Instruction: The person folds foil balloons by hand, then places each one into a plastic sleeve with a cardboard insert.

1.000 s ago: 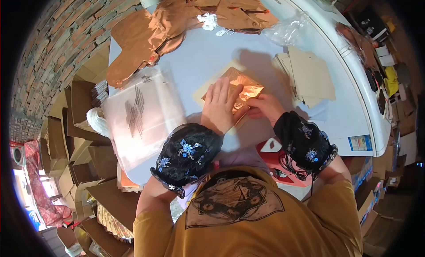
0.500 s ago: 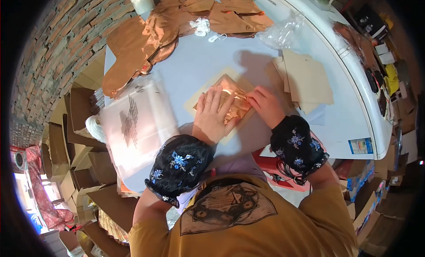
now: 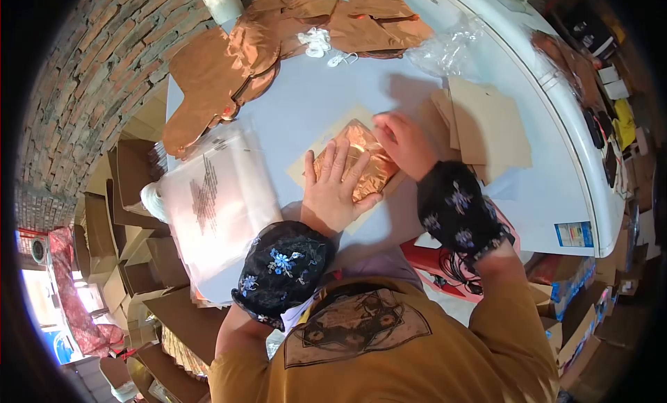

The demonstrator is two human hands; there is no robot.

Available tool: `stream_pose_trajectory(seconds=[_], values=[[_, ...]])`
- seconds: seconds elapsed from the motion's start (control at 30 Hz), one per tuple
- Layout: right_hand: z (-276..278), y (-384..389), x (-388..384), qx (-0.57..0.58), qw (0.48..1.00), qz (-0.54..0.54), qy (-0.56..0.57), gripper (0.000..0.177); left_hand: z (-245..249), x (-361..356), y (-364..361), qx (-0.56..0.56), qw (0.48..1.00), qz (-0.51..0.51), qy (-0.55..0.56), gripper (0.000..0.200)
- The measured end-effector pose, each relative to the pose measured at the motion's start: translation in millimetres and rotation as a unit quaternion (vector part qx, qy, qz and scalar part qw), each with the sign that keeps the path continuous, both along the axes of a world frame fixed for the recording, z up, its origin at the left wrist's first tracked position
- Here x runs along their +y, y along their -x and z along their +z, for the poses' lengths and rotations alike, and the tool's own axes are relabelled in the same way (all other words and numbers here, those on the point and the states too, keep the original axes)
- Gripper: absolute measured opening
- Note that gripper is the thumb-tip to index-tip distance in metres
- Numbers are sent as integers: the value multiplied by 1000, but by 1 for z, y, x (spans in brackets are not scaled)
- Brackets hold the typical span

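Flat with fingers spread, my left hand (image 3: 335, 189) presses on a folded, shiny copper-coloured piece (image 3: 375, 168), foil-like and creased. Beneath that piece lies a beige card (image 3: 300, 168), its edges showing around it. My right hand (image 3: 406, 144) is at the upper right edge of the copper piece with its fingers curled in. Whether anything is between those fingertips is hidden. Black embroidered sleeve covers are on both my forearms.
Stacked clear plastic bags (image 3: 221, 201) lie left, beige cards (image 3: 490, 128) right. Copper-coloured fabric pieces (image 3: 201, 76), white cords (image 3: 316, 42) and crumpled clear plastic (image 3: 448, 50) line the far side. A white appliance (image 3: 556, 174) borders the right; cardboard boxes (image 3: 149, 264) stand on the left.
My right hand has moved from the copper piece's right corner up along its upper right edge, its fingers curling more. My left hand stays flat on the piece.
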State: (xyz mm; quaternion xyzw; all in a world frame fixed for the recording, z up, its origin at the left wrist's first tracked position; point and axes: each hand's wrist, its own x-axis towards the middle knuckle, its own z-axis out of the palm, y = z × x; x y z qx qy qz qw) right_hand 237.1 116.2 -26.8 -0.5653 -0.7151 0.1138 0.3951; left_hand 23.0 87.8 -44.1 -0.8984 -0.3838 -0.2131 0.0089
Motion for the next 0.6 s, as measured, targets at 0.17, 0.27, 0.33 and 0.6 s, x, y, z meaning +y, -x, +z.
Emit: stream_pose_trajectory(seconds=[0.17, 0.27, 0.33, 0.6], values=[[-16, 10, 29, 99, 992, 21, 74, 20, -2, 2, 0, -17, 1000, -10, -16, 81], [-14, 12, 28, 119, 989, 12, 85, 19, -1, 2, 0, -18, 1000, -16, -9, 83], [-14, 10, 31, 103, 990, 13, 92, 20, 1, 2, 0, -16, 1000, -17, 0, 84], [-22, 12, 37, 57, 998, 11, 22, 21, 1, 2, 1, -18, 1000, -25, 5, 84]])
